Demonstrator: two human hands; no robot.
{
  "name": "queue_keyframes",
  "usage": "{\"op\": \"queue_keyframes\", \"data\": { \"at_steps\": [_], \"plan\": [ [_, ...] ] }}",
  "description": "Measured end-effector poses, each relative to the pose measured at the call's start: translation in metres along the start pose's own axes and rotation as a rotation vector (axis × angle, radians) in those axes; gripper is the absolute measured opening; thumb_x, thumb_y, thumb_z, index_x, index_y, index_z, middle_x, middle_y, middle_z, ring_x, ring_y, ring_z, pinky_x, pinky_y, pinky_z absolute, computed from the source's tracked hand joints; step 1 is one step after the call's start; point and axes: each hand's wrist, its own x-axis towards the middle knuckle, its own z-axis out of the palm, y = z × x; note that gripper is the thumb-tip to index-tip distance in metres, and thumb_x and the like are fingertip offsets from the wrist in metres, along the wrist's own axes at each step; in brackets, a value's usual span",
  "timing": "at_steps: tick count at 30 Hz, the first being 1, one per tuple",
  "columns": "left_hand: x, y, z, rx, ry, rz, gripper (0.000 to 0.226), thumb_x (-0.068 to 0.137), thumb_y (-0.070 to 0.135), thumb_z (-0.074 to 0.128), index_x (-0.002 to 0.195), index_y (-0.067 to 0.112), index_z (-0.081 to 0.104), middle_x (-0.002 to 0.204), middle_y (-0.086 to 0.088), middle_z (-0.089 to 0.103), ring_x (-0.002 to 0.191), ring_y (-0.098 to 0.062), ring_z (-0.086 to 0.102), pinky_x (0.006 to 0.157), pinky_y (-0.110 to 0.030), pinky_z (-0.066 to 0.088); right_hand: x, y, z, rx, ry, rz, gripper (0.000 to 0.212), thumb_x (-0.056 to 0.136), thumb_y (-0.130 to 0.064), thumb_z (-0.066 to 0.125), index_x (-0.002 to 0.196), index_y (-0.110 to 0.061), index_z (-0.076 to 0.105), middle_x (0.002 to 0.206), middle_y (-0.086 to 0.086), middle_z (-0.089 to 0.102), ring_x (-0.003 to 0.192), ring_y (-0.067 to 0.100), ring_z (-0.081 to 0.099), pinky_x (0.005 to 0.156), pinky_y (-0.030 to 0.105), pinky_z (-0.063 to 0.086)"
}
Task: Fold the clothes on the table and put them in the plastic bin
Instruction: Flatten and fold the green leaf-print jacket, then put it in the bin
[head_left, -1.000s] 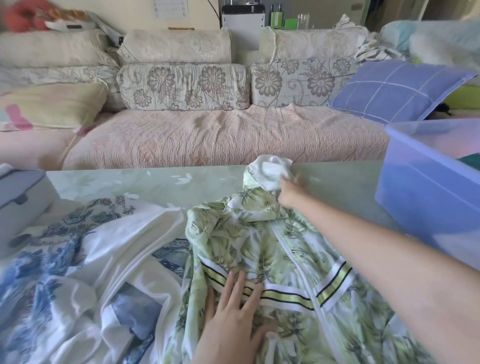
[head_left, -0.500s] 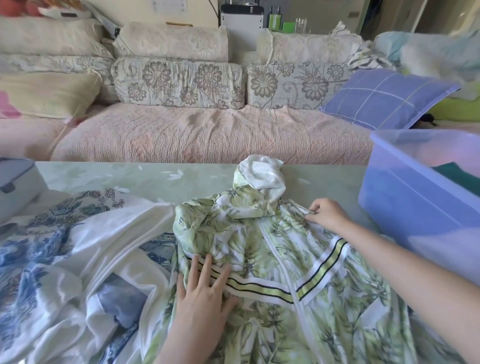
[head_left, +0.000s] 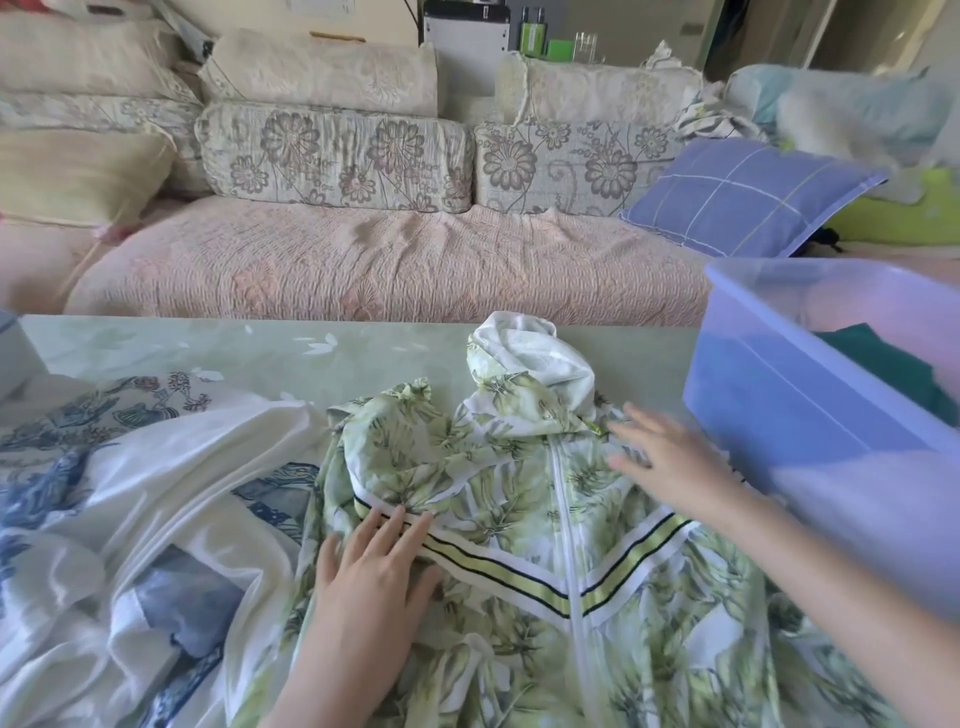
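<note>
A green leaf-print zip jacket (head_left: 519, 499) lies front up on the pale green table (head_left: 208, 353), its white-lined hood (head_left: 535, 364) bunched at the far end. My left hand (head_left: 369, 577) rests flat, fingers spread, on the striped chest band at the jacket's left side. My right hand (head_left: 670, 462) hovers, blurred, with fingers apart over the jacket's right shoulder, holding nothing. A translucent purple plastic bin (head_left: 810, 415) stands at the right with a dark green garment (head_left: 883, 358) inside.
White and blue patterned clothes (head_left: 130, 493) are heaped on the table's left half, touching the jacket. A grey box (head_left: 13, 353) sits at the far left edge. Behind the table runs a sofa (head_left: 389, 260) with floral cushions and a purple pillow (head_left: 748, 197).
My right hand let go of the hood, came back toward me to the jacket's right shoulder and now has its fingers spread. My left hand stayed flat on the stripe.
</note>
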Motion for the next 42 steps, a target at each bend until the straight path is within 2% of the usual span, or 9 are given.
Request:
{"op": "queue_keyframes", "data": {
  "at_steps": [3,10,14,19,24,30,33,37,42],
  "plan": [
    [0.009,0.004,-0.003,-0.046,0.144,0.045,0.052,0.090,0.055,0.026,0.130,0.036,0.053,0.139,0.009,0.049,0.139,-0.017,0.032,0.114,-0.045,0.018,-0.014,-0.013,0.030,0.094,-0.256,-0.013,0.065,0.091,-0.064,0.019,0.148,-0.040,0.001,0.156,-0.010,-0.014,0.144,0.018,-0.014,0.116,0.040,-0.005],
    [0.105,0.073,-0.025,-0.210,0.184,0.217,0.055,0.093,0.033,0.055,0.143,0.022,0.035,0.143,0.003,0.043,0.128,-0.016,0.044,0.108,-0.033,0.036,-0.011,-0.006,0.051,0.031,-0.181,-0.009,0.074,0.079,-0.071,-0.005,0.145,-0.041,-0.015,0.151,-0.012,-0.027,0.141,0.014,-0.025,0.114,0.032,-0.014],
    [0.182,0.094,0.001,-0.014,0.040,0.091,0.083,0.082,0.052,0.061,0.147,0.019,0.021,0.143,-0.004,0.040,0.131,-0.023,0.040,0.104,-0.037,0.033,-0.015,-0.008,0.061,0.021,-0.044,-0.009,0.076,0.074,-0.072,-0.018,0.143,-0.041,-0.018,0.152,-0.011,-0.025,0.142,0.013,-0.024,0.116,0.033,-0.013],
    [0.219,0.070,0.025,-0.333,0.302,-0.270,0.033,0.094,0.036,0.047,0.101,0.008,0.064,0.086,-0.011,0.068,0.075,-0.029,0.063,0.058,-0.031,0.047,-0.019,-0.008,0.069,0.036,0.065,-0.021,0.086,0.068,-0.073,-0.024,0.145,-0.039,-0.011,0.151,-0.015,-0.022,0.142,0.010,-0.021,0.116,0.031,-0.012],
    [0.229,0.036,0.019,-0.468,0.376,-0.497,0.024,0.096,0.013,0.040,0.108,0.003,0.058,0.109,-0.018,0.061,0.092,-0.034,0.059,0.069,-0.035,0.044,-0.021,-0.008,0.070,0.061,0.083,-0.030,0.078,0.077,-0.074,-0.017,0.146,-0.040,-0.010,0.151,-0.016,-0.025,0.141,0.009,-0.024,0.115,0.030,-0.013],
    [0.181,0.051,0.022,-0.112,0.387,0.111,0.035,0.095,0.021,0.046,0.130,0.019,0.048,0.140,-0.003,0.041,0.128,-0.021,0.038,0.110,-0.035,0.031,-0.023,-0.009,0.068,0.067,0.062,-0.031,0.077,0.078,-0.072,-0.011,0.147,-0.038,-0.007,0.152,-0.016,-0.022,0.141,0.008,-0.024,0.115,0.030,-0.013],
    [0.141,0.045,0.040,0.123,0.304,0.310,0.045,0.097,0.041,0.030,0.138,0.028,0.042,0.154,-0.001,0.024,0.145,-0.023,0.013,0.117,-0.041,0.007,-0.020,-0.012,0.050,0.243,0.073,-0.028,0.062,0.090,-0.063,0.010,0.147,-0.039,0.011,0.153,-0.018,-0.011,0.143,0.009,-0.012,0.115,0.032,-0.006],
    [0.131,0.021,0.050,0.155,0.037,0.178,0.057,0.093,0.055,0.002,0.147,0.039,-0.002,0.154,0.011,-0.016,0.143,-0.012,-0.017,0.114,-0.036,-0.009,0.030,0.019,0.029,0.366,0.410,0.209,0.026,0.096,-0.031,0.048,0.110,-0.018,0.065,0.118,0.007,0.061,0.117,0.029,0.049,0.096,0.035,0.036],
    [0.152,0.011,0.039,0.138,-0.092,0.067,0.053,0.098,0.051,0.008,0.146,0.042,-0.011,0.152,0.014,-0.026,0.140,-0.009,-0.024,0.116,-0.047,-0.006,0.066,0.029,0.006,0.318,-0.165,0.419,0.046,0.085,-0.047,0.062,0.090,-0.002,0.068,0.094,0.015,0.067,0.092,0.028,0.063,0.067,0.028,0.045]
  ]
}}
